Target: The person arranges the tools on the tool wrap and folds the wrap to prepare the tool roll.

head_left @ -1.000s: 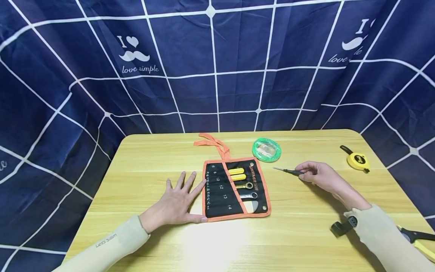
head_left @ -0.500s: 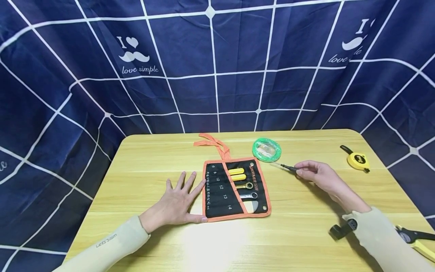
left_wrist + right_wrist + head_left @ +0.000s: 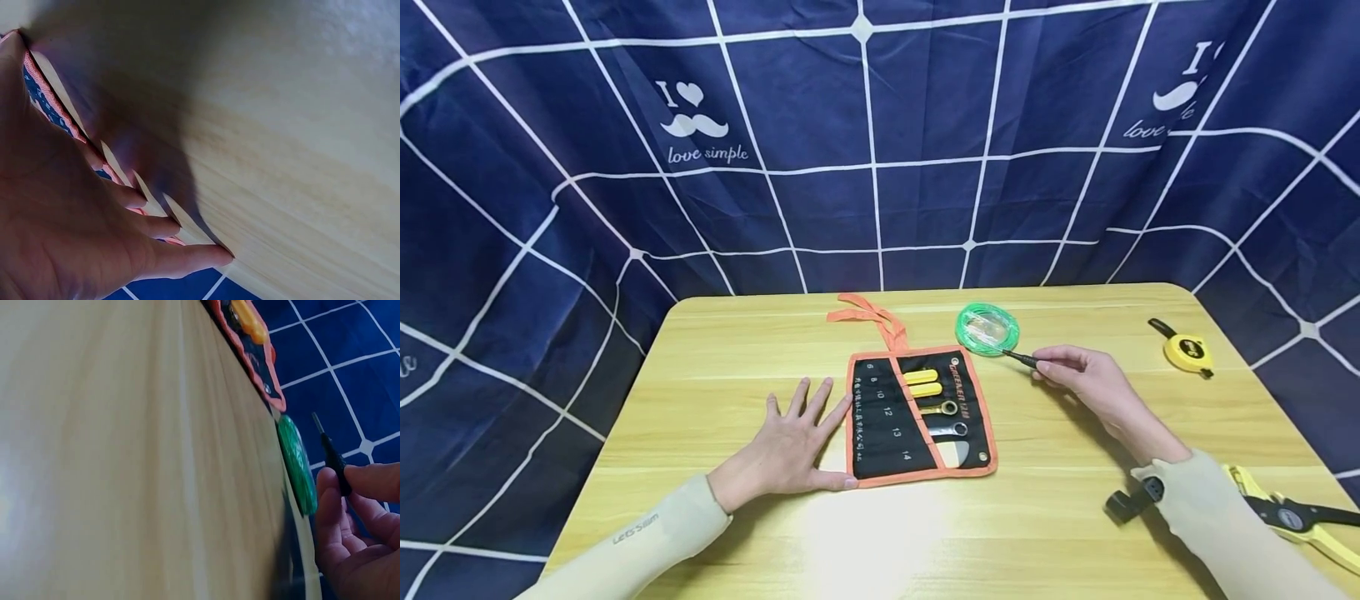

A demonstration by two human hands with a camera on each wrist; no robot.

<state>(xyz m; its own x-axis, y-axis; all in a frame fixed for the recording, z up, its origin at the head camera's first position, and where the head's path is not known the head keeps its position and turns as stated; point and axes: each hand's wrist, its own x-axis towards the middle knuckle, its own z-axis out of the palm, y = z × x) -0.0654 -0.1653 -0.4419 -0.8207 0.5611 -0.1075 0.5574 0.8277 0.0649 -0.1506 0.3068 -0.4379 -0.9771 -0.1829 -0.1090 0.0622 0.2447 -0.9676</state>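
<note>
My right hand [image 3: 1090, 383] pinches a small screwdriver [image 3: 1021, 359] by its black handle, thumb against fingertips. Its thin metal shaft points left, over or beside the near edge of a green wire coil [image 3: 988, 328]; in the right wrist view the screwdriver [image 3: 334, 457] looks raised above the table. Flat on the table, my left hand [image 3: 790, 446] spreads its fingers, with the thumb and index tip at the left edge of a black tool pouch [image 3: 917, 478] trimmed in orange. Two yellow handles [image 3: 922, 389], ring-ended wrenches [image 3: 950, 408] and a pale rounded piece [image 3: 953, 454] show in its pockets.
Orange ties [image 3: 880, 317] trail from the pouch's top edge. A yellow tape measure [image 3: 1189, 353] lies at the far right. Partly behind the right forearm is a yellow-and-black plier-like tool [image 3: 1292, 517]. A blue gridded curtain [image 3: 917, 200] surrounds the wooden table [image 3: 737, 350].
The right hand has moved left with the screwdriver, bringing its tip to the green coil. More of the plier-like tool shows behind the forearm. The left hand has stayed put.
</note>
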